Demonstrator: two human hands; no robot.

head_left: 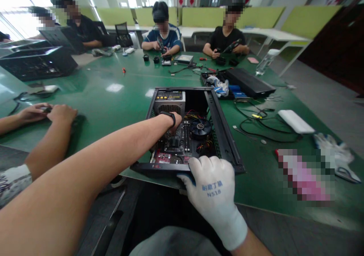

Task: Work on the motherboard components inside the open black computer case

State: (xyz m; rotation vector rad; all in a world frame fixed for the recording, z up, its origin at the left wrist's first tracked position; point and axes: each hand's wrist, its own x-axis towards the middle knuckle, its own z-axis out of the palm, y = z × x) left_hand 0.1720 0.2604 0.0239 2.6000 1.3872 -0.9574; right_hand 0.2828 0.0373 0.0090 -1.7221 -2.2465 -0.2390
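An open computer case (227, 138) lies in front of me at the table's near edge. Inside it are a power supply (170, 106), a motherboard (174, 144), a round black cooling fan (200, 128) and coloured cables. My left hand (176, 121), bare with a black wristband, reaches down into the case just below the power supply; its fingers are hidden, so what they touch cannot be seen. My right hand (212, 184), in a white glove with blue print, is closed over the near rim of the case, thumb underneath.
At the left, a person's hands (61, 113) hold a small part. Co-workers sit across the green table (99, 96). An opened black case (247, 82) holds gloves at the back right. Cables (264, 134), a white box (295, 121), a pink item and a loose glove (335, 151) lie rightward.
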